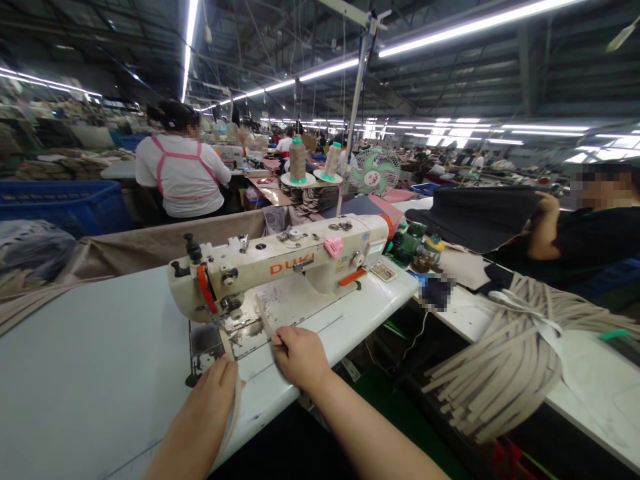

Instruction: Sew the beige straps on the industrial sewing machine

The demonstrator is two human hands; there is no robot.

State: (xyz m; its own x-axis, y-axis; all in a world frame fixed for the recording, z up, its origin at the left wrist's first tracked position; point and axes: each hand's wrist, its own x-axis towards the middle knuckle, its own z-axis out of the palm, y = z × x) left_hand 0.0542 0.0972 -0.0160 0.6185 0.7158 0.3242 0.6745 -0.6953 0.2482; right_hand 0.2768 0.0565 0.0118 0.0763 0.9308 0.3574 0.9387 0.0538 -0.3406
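A cream sewing machine (pixel 280 263) marked DUKI stands on a white table (pixel 80 360). My right hand (pixel 300 357) is closed on a narrow beige strip (pixel 265 320) that runs up toward the needle area. My left hand (pixel 213 400) rests at the table's front edge, fingers curled on another beige strip (pixel 234 410) that hangs down over the edge. Both hands sit just in front of the machine's needle plate (pixel 240 330).
A big bundle of beige strips (pixel 505 360) lies on the table to the right. Two thread cones (pixel 298 160) and a green fan (pixel 375 170) stand behind the machine. One person in white with pink straps (pixel 180 167) sits ahead; another person (pixel 585 227) works at the right.
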